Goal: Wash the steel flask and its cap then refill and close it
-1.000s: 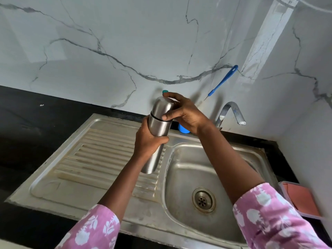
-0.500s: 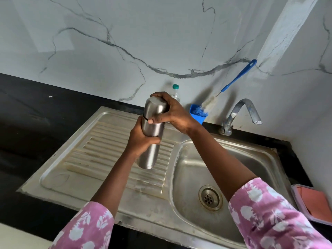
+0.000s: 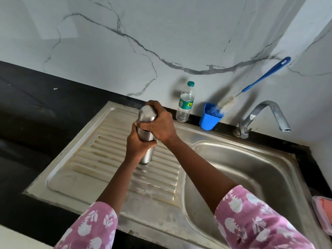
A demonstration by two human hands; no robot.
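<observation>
Steel flask [image 3: 146,156], a slim cylindrical bottle of brushed metal, stands upright over the drainboard near the middle of the scene. Its base is down at the ridges, though we cannot tell whether it rests on them. At the far left we see a black stone counter [image 3: 36,114] running below the white grey-veined marble wall [image 3: 161,33]. Set into it is a stainless steel sink unit, whose ridged drainboard [image 3: 86,159] fills its left half. Over the drainboard the left hand [image 3: 138,146], coming out of a pink floral sleeve [image 3: 93,227], wraps its fingers round the flask's body. Just right and higher, the right hand [image 3: 160,126] clamps fingers and thumb over the domed steel cap [image 3: 146,113] sitting on the flask's top. Farther right, by the wall, we find a clear plastic water bottle with a green lid [image 3: 185,105]. Next comes a blue plastic cup [image 3: 208,122] holding a blue-handled bottle brush [image 3: 265,74] that leans on the wall. Right again, a curved chrome tap [image 3: 265,108] reaches over the steel basin [image 3: 242,168]. A pink plastic box [image 3: 323,212] lies at the right edge, cut off there.
</observation>
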